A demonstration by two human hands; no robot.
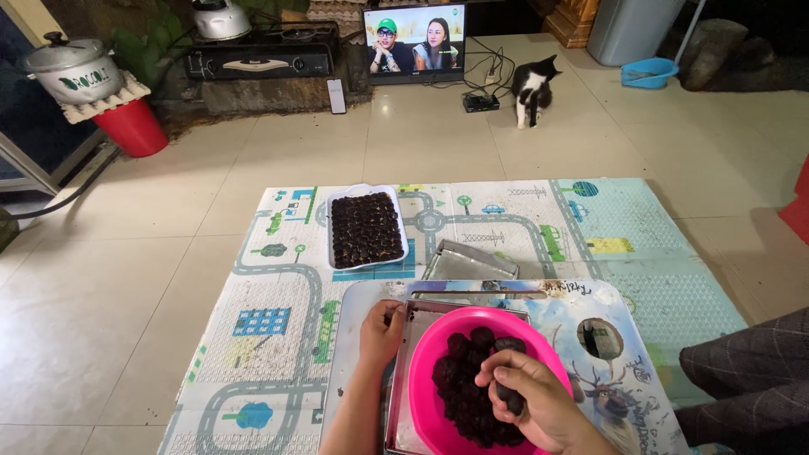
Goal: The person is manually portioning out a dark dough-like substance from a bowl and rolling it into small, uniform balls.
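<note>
The right hand pinches a dark round ball over the round pink plastic bowl of dark balls; the left hand, fingers curled, grips the shallow metal tray on the printed worktop.

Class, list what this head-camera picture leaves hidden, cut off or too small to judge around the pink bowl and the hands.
- Pink bowl: near rim cut by the bottom edge.
- Right hand: curled over a dark ball; most of the ball hidden.
- Left hand: fingertips hidden where they meet the metal tray.
- White tray on the mat: its dark pieces too small to count.
- Both forearms leave the bottom edge.
</note>
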